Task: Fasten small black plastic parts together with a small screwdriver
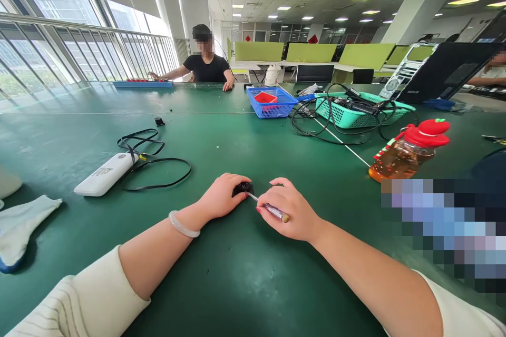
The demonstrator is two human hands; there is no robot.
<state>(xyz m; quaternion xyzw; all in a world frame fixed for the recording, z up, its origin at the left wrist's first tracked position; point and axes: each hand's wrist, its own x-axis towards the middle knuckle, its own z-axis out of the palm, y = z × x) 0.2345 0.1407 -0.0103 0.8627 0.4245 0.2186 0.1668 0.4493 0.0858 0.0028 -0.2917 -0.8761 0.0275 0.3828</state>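
Observation:
My left hand (223,196) is closed round a small black part (242,188) on the green tabletop (253,274), thumb and fingers on either side of it. A screwdriver (274,211) with a clear handle and a thin metal shaft is held in my right hand (288,209). Its shaft points left and its tip meets the black part near my left thumb. The exact contact spot is too small to make out.
A white power bank (105,174) with a looped black cable lies left. A red-lidded bottle (409,150) stands right. Farther back are a blue basket (272,109), a teal basket (343,117) with cables, and a seated person (209,67). White cloth (23,226) lies near left.

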